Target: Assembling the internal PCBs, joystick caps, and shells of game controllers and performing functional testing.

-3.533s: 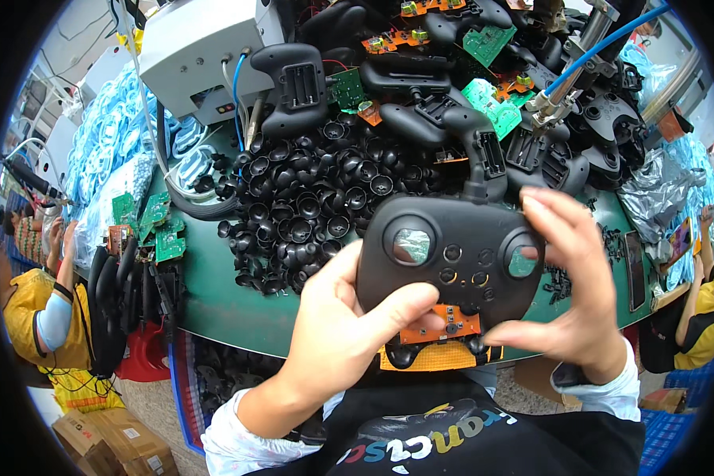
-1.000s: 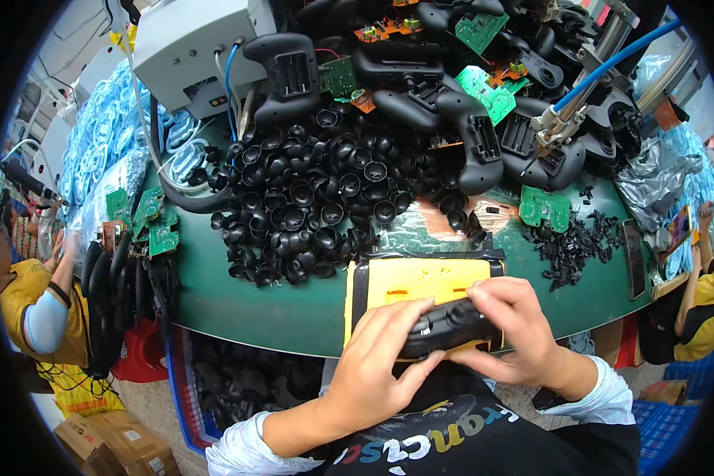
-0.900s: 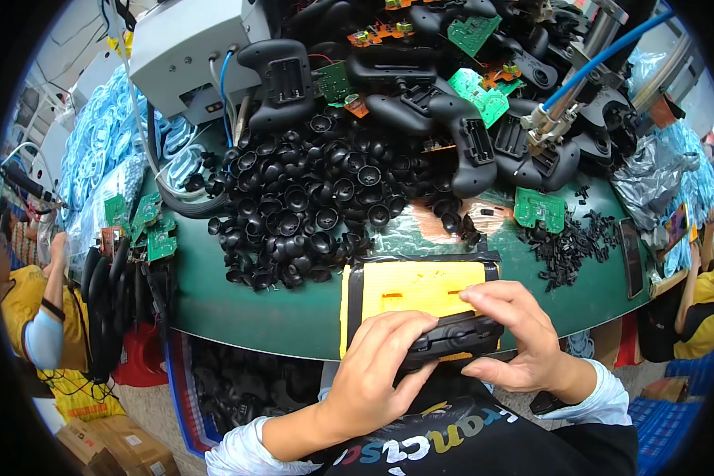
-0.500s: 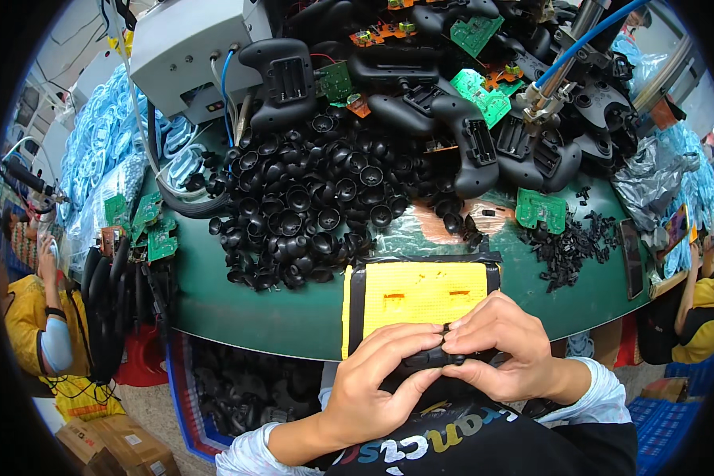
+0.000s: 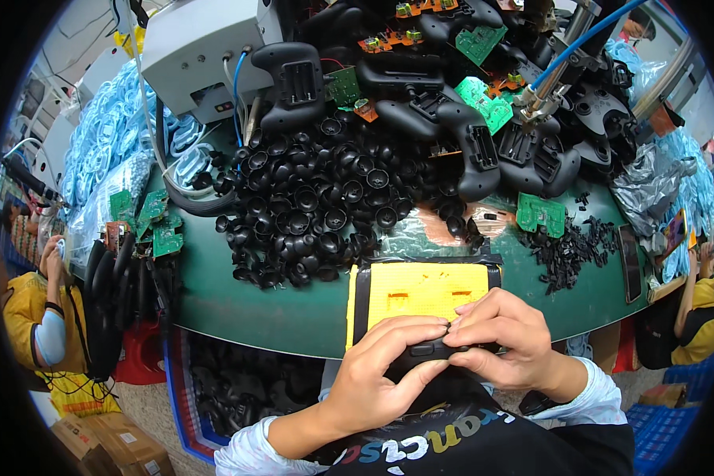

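Both hands hold a black game controller [image 5: 427, 349] just off the table's near edge, in front of a yellow pad [image 5: 420, 289] with black-taped sides. My left hand [image 5: 373, 369] is closed round its left part, thumb underneath and fingers over the top. The right part is gripped by my right hand [image 5: 504, 345], whose thumb and fingertips press together near the controller's middle. Much of the controller is hidden by the fingers. Beyond the pad lies a heap of small black cup-shaped caps [image 5: 309, 206].
Black controller shells [image 5: 476, 151] and green circuit boards [image 5: 541, 214] are piled at the back and right. Small black parts [image 5: 567, 254] lie near a phone [image 5: 630, 262]. A grey box [image 5: 202, 59] with hoses stands back left. Below the table is a blue crate [image 5: 184, 397].
My hands and the controller have tilted slightly, so more of its edge shows between them. The whole view has shifted a little; both hands keep their hold.
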{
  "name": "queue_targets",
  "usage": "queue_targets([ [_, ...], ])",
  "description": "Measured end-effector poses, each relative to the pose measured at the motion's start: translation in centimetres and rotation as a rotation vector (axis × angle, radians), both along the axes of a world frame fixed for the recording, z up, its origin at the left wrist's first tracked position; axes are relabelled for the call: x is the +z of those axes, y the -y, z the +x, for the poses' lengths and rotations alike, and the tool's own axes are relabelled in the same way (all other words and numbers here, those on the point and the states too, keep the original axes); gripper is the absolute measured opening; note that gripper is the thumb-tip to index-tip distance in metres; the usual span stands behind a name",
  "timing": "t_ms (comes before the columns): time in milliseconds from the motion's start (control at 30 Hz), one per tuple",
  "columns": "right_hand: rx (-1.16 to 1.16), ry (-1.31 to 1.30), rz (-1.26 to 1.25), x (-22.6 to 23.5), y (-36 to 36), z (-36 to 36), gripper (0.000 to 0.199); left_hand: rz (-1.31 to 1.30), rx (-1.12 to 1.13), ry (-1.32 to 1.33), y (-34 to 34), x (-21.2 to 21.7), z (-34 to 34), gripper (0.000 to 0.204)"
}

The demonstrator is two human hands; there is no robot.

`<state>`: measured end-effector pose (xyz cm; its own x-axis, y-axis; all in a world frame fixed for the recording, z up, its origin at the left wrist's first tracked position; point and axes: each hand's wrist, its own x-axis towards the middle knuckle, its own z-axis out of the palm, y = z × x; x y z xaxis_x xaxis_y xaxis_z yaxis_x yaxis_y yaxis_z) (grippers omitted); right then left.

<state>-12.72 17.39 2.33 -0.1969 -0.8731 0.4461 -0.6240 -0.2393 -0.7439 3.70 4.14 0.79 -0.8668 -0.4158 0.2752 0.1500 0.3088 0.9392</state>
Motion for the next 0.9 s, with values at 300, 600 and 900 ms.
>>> queue_targets([
  [300,-0.086,0.082,0.135,-0.8,-2.2,-1.3,0.046,0.071,0.009,0.03,0.3,-0.5,-0.6,0.034],
  [600,-0.081,0.1,0.059,-0.9,-0.9,-0.5,0.038,-0.102,0.064,0.01,0.0,-0.3,-1.1,0.032],
  [900,-0.06,0.115,0.095,-1.0,-0.5,-1.1,0.037,-0.145,0.081,0.008,0.3,-0.6,-1.3,0.03],
])
